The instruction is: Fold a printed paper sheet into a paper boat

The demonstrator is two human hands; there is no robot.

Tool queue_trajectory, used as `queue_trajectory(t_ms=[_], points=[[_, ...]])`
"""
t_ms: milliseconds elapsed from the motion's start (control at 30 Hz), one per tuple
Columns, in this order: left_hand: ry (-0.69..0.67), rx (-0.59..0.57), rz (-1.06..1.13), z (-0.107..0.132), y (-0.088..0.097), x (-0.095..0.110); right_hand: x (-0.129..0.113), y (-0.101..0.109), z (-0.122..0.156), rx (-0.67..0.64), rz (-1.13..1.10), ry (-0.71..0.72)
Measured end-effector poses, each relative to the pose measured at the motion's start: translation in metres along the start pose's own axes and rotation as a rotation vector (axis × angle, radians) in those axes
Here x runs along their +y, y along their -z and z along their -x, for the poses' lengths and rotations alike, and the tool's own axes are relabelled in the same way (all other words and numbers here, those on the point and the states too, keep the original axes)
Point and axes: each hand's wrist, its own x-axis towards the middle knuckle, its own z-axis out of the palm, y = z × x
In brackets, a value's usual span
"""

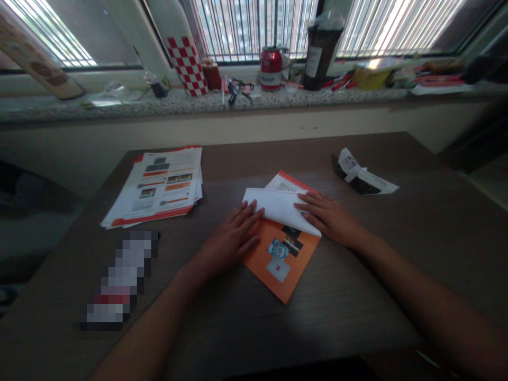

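Observation:
A printed paper sheet (pixel 286 283) lies partly folded on the table in front of me. Its near part is orange with small pictures, and a white flap (pixel 278 205) lies across its middle. Behind the flap a white, red-edged part shows. My left hand (pixel 236 233) rests flat over the sheet's left side, fingers apart and fingertips on the flap's left end. On the opposite side, my right hand (pixel 327 214) lies with fingers stretched out, pressing the flap's right end. Neither hand is closed around anything.
A stack of printed sheets (pixel 162 182) lies at the back left, with a pixelated phone-shaped object (pixel 123 275) nearer me. A folded black-and-white paper (pixel 363 177) stands at the back right. Along the windowsill are a red can (pixel 271 69), a dark drink cup (pixel 319 58) and a checkered bottle (pixel 186 66).

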Motion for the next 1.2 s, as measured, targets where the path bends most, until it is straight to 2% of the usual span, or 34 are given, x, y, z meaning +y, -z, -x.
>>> queue_trajectory(t_ms=[433, 767, 900, 1067, 1200], points=[[0.023, -0.051, 0.024, 0.000, 0.000, 0.001, 0.007, 0.002, 0.004, 0.011, 0.012, -0.116], [0.001, -0.031, -0.028, 0.001, 0.003, 0.004, -0.002, 0.012, 0.005, 0.008, -0.065, -0.140], [0.003, -0.025, -0.041, 0.002, 0.005, 0.005, -0.008, 0.020, 0.003, 0.037, 0.027, -0.094], [-0.013, -0.024, -0.050, 0.003, 0.006, 0.004, -0.024, 0.031, -0.001, 0.081, 0.066, 0.060], [-0.028, -0.029, -0.048, 0.002, 0.008, 0.006, -0.038, 0.029, -0.003, 0.005, 0.076, 0.130]])
